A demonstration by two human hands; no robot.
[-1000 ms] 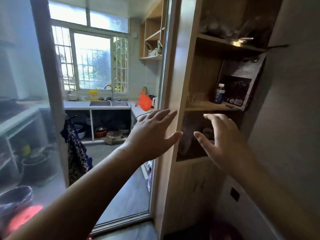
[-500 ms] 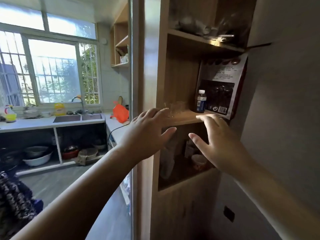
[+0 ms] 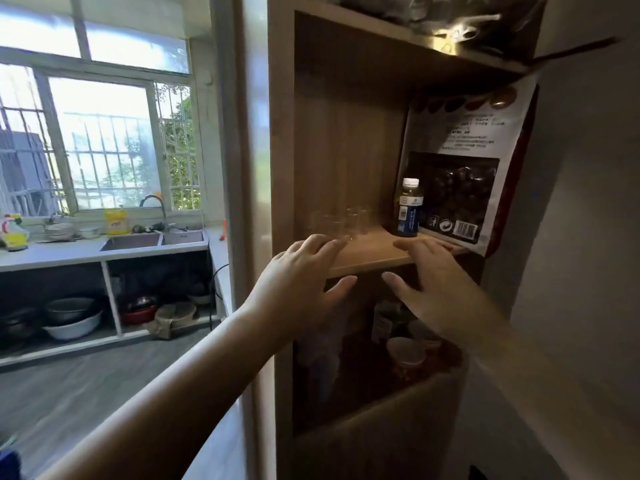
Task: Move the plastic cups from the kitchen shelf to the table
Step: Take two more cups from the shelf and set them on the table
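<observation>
Kitchen doorway, wooden shelf unit (image 3: 349, 140) at right; window, one sink (image 3: 152, 240) and counter visible at left beyond. Middle shelf board (image 3: 374, 252) holds clear plastic cups (image 3: 341, 221) toward its left rear, hard to count through blur, looks like three or so standing together. One small bottle (image 3: 408, 207) with white cap stands upright right of the cups, well apart from them. One big printed bag (image 3: 460, 168) leans behind and right of the bottle, touching or nearly touching it.

Two bare hands raised at the shelf edge. Left hand (image 3: 301, 282) open, fingers spread, palm down, fingertips over the front left of the board just in front of the cups, not touching them as far as visible; thumb hangs below the board edge. Right hand (image 3: 436, 285) open too, fingers extended and loosely together, fingertips over the board near the bottle base, thumb pointing left under the edge. Neither holds anything. Gap between the two hands shows bare board.

Lower compartment dark: at least two lidded containers (image 3: 407, 355) plus one pale bag-like thing at left, blurry. Top shelf has shiny crumpled stuff, unclear.

Under the counter: several bowls (image 3: 71, 318) and pots, count uncertain.
</observation>
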